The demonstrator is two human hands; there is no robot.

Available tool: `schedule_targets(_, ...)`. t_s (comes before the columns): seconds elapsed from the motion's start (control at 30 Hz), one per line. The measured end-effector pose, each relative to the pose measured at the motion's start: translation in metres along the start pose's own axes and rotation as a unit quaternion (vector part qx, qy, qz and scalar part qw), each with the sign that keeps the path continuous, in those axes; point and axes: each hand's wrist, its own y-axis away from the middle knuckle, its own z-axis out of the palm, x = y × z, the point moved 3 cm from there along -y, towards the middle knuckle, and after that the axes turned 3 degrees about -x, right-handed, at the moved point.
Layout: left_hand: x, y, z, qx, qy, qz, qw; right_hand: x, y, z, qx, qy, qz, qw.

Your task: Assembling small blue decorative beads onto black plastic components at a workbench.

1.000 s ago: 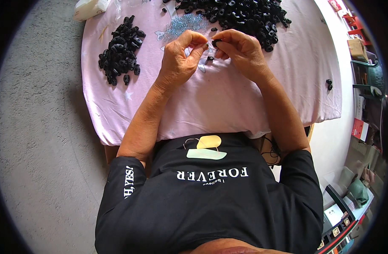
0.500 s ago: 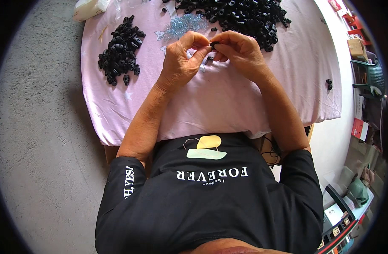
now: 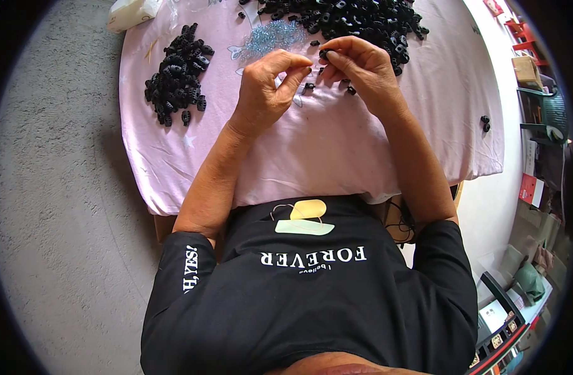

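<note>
My right hand (image 3: 363,72) pinches a small black plastic part (image 3: 324,54) between thumb and fingers, above the pink cloth. Beside it, my left hand (image 3: 271,84) is closed in a pinch; whatever is at its fingertips is too small to name. A short gap parts the two hands. Below them lie loose black parts, one (image 3: 309,86) near my left fingertips and another (image 3: 351,90) under my right hand. Just beyond my left hand is a heap of small, clear bluish pieces (image 3: 275,39). A large pile of black parts (image 3: 361,25) spreads behind my right hand.
A smaller pile of ribbed black parts (image 3: 179,78) sits on the left of the pink cloth (image 3: 311,150). Two black parts (image 3: 485,123) lie near its right edge. A white package (image 3: 133,14) is at the far left corner. Shelves with boxes (image 3: 528,74) stand beyond the right side.
My hands have drawn apart; the right moved slightly right and away with the black part. A loose black part now shows under my right hand. My left hand has hardly moved.
</note>
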Motion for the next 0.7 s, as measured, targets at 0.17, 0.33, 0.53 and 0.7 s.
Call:
schedule_targets(0.17,0.0,0.003,0.006,-0.056,-0.093,0.032,0.994,-0.003,-0.001,-0.002,0.009,-0.015,-0.01,1.0)
schedule_targets(0.33,0.0,0.006,0.007,-0.079,-0.197,0.071,0.975,-0.001,-0.001,-0.002,-0.002,-0.002,-0.008,1.0)
schedule_targets(0.53,0.0,0.007,0.008,-0.094,-0.196,0.074,0.973,0.0,-0.001,-0.003,-0.023,0.013,0.005,1.0)
schedule_targets(0.7,0.002,0.005,0.009,-0.065,-0.131,0.034,0.989,0.001,-0.003,-0.016,-0.081,-0.273,0.031,0.958)
